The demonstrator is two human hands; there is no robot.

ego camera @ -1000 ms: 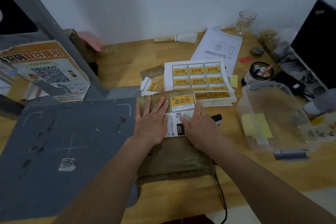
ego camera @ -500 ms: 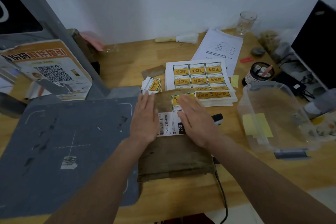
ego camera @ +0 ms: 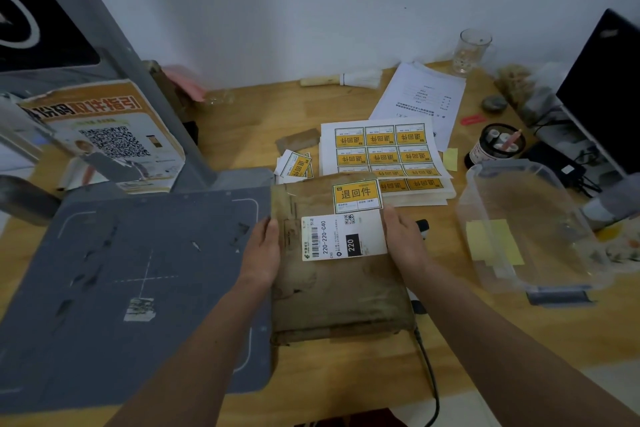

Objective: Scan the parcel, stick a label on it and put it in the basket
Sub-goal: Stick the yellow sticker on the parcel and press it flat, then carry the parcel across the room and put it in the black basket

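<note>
Desk (ego camera: 242,121) crowded; hands (ego camera: 263,253) (ego camera: 403,241) grip parcel (ego camera: 339,295) side edges.

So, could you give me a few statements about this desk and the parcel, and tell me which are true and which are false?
1. A yellow label is stuck on the brown parcel. True.
2. The parcel lies inside the clear plastic basket. False: it lies on the wooden desk, left of the basket.
3. The left hand and right hand grip the parcel's opposite side edges. True.
4. The glass stands on the grey scanner mat. False: it stands at the back of the desk by the wall.
5. The sheet of yellow labels lies beyond the parcel. True.
6. The basket is full of parcels. False: only yellow slips of paper show through it.
</note>
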